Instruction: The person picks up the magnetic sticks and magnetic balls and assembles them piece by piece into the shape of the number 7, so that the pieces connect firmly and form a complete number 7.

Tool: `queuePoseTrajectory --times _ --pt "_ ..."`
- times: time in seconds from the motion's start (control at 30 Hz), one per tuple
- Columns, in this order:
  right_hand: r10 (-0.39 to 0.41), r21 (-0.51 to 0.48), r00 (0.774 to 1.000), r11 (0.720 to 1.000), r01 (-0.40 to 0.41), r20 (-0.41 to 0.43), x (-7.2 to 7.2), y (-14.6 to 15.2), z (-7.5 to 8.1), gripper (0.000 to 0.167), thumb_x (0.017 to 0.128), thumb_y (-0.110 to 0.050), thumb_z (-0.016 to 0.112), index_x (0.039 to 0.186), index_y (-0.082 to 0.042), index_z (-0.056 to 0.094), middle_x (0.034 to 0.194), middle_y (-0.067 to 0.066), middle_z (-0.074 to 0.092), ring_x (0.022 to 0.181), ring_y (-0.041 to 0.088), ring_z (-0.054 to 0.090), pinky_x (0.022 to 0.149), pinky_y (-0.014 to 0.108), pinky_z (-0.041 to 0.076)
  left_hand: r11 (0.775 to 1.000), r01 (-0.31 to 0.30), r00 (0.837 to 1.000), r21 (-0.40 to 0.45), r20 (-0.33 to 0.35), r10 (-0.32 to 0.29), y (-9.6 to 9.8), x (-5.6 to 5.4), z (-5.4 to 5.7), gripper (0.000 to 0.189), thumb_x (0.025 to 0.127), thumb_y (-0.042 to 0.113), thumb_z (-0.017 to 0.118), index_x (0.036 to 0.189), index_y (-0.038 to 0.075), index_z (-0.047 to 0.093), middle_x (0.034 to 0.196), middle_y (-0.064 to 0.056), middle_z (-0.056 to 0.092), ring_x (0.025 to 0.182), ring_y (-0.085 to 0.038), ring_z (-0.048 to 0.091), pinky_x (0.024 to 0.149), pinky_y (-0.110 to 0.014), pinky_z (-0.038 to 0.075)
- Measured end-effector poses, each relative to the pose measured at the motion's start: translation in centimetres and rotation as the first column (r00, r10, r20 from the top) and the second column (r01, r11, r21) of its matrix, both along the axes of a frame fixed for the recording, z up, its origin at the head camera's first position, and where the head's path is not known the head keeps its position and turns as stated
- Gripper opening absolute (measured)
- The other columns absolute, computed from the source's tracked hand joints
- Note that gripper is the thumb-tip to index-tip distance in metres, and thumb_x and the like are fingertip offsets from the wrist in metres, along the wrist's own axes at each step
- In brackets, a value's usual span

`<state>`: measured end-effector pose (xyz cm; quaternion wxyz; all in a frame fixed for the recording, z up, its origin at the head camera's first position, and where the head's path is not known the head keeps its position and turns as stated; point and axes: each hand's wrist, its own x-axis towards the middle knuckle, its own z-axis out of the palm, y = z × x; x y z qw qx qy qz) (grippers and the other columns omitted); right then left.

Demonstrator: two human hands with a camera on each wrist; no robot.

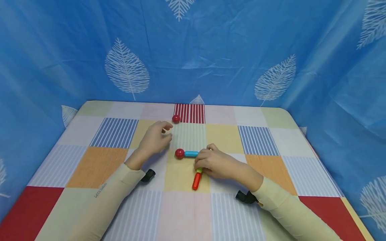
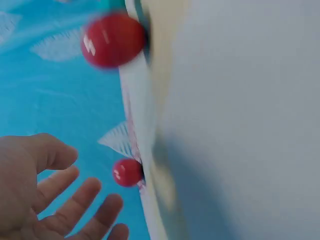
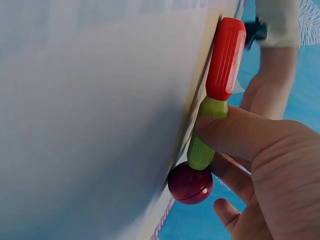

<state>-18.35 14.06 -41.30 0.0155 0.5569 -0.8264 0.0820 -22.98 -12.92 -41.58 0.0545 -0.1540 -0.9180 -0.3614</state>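
Observation:
My right hand (image 1: 215,162) is over the middle of the table. In the right wrist view its thumb and fingers pinch a green rod (image 3: 204,150), which lines up end to end with a red rod (image 3: 226,59). A glossy red ball (image 3: 190,183) shows right at the green rod's far end. A blue rod (image 1: 191,154) runs from another red ball (image 1: 179,153) toward the fingers, its right end hidden by them. My left hand (image 1: 155,137) hovers to the left with loosely bent fingers and nothing in it. A red ball (image 1: 176,119) lies beyond it.
The table is covered by a patchwork cloth (image 1: 184,211). Behind and beside it hangs a blue curtain (image 1: 193,50) with white leaves. Dark wrist devices sit by the left cuff (image 1: 148,175) and the right cuff (image 1: 245,197).

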Motion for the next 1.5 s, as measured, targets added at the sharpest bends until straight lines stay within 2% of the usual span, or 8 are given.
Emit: queuePoseTrajectory --times 0.17,0.33,0.53,0.7,0.9,1.1,1.3,1.5 --pt "0.018 -0.009 1.000 1.000 -0.018 -0.005 0.1 -0.3 0.0 0.024 0.081 -0.009 0.078 0.101 -0.020 0.073 0.103 -0.010 0.065 0.104 0.011 0.057 0.088 0.041 0.035 1.000 0.010 1.000 0.016 0.013 -0.010 -0.6 -3.8 -0.4 0.037 0.086 0.007 0.062 0.122 -0.003 0.061 0.118 -0.021 0.059 0.107 -0.037 0.058 0.091 -0.046 0.047" --pt "0.033 0.001 0.999 0.999 -0.033 -0.019 0.2 -1.0 0.0 0.024 0.081 -0.010 0.077 0.102 -0.020 0.072 0.104 -0.010 0.065 0.105 0.012 0.056 0.088 0.041 0.035 1.000 0.014 0.999 -0.011 0.050 -0.013 -0.9 -6.6 -0.4 0.041 0.087 0.006 0.064 0.126 -0.003 0.059 0.126 -0.023 0.055 0.113 -0.037 0.054 0.096 -0.048 0.044" --pt "0.033 0.011 0.999 0.999 -0.033 -0.029 0.5 -1.4 0.3 0.023 0.082 -0.011 0.076 0.103 -0.020 0.072 0.105 -0.010 0.065 0.107 0.012 0.055 0.090 0.042 0.034 0.995 0.077 0.992 -0.063 0.101 -0.071 -1.2 -8.2 -0.6 0.042 0.088 0.006 0.067 0.128 -0.004 0.059 0.125 -0.022 0.057 0.105 -0.033 0.058 0.092 -0.045 0.047" --pt "0.035 0.024 0.999 0.999 -0.034 -0.034 0.6 -1.7 0.4 0.025 0.082 -0.009 0.074 0.104 -0.021 0.071 0.106 -0.009 0.064 0.108 0.012 0.054 0.090 0.041 0.034 0.994 0.078 0.994 -0.080 0.087 -0.071 -1.7 -8.7 -0.6 0.031 0.087 0.005 0.070 0.117 -0.002 0.064 0.114 -0.018 0.064 0.101 -0.031 0.062 0.089 -0.043 0.049" --pt "0.017 0.049 0.999 0.999 -0.015 -0.042 0.7 -1.2 0.3 0.026 0.082 -0.009 0.074 0.105 -0.023 0.072 0.107 -0.010 0.064 0.105 0.011 0.054 0.091 0.040 0.033 0.995 0.087 0.992 -0.044 0.099 -0.082 -1.3 -8.9 -0.6 0.025 0.085 0.007 0.074 0.107 0.001 0.064 0.107 -0.015 0.066 0.097 -0.030 0.064 0.088 -0.043 0.050" --pt "0.019 0.055 1.000 0.998 -0.017 -0.024 0.8 -0.6 0.1 0.026 0.082 -0.008 0.072 0.104 -0.023 0.072 0.107 -0.010 0.063 0.105 0.009 0.055 0.093 0.040 0.032 0.998 0.061 0.993 -0.025 0.100 -0.059 -1.1 -8.3 -1.3 0.024 0.083 0.007 0.075 0.102 0.002 0.063 0.102 -0.014 0.066 0.094 -0.028 0.065 0.086 -0.042 0.051" --pt "0.011 0.060 1.000 0.998 -0.011 -0.012 1.4 -0.6 0.4 0.024 0.084 -0.014 0.075 0.106 -0.023 0.073 0.108 -0.010 0.064 0.108 0.010 0.054 0.095 0.040 0.032 0.999 0.020 0.996 -0.049 0.088 -0.016 -1.9 -6.2 -1.0 0.023 0.081 0.008 0.077 0.097 0.003 0.062 0.093 -0.012 0.065 0.086 -0.026 0.062 0.078 -0.041 0.052" --pt "-0.010 0.074 1.000 0.997 0.012 -0.019 2.0 -0.6 0.2 0.022 0.086 -0.017 0.075 0.106 -0.024 0.073 0.107 -0.011 0.064 0.108 0.010 0.052 0.095 0.039 0.032 0.997 0.021 0.999 -0.072 0.051 -0.017 -2.3 -3.8 -1.2 0.023 0.079 0.011 0.080 0.094 0.004 0.064 0.085 -0.008 0.065 0.076 -0.022 0.059 0.068 -0.037 0.051"
